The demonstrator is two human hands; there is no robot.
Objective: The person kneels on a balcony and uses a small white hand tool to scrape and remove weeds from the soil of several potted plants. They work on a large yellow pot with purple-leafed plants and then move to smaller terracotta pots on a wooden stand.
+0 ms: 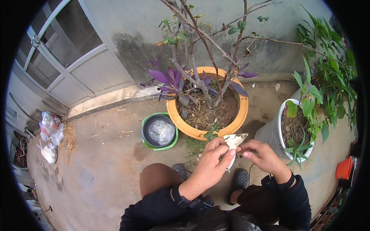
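Note:
My left hand (212, 160) grips a flat, pointed piece (234, 141), whitish and flaking, with a dark edge near its tip; its exact kind is unclear. The thumb lies over it, and its lower end shows below the fingers. At its right side is my right hand (261, 156), with fingers bent and fingertips close to the piece; whether they touch or pinch it cannot be told. Just beyond both hands stands a round orange-yellow planter (243, 115) holding soil, a bare-branched woody plant and purple-leaved plants (163, 76).
Left of the planter, a grey bowl (146, 127) with a clear plastic bag sits in a green basin (167, 148). A white pot (267, 137) with green plants stands right. Tied plastic bags (50, 130) lie far left, near a metal-framed door (78, 63). An orange-red bucket (343, 169) is far right.

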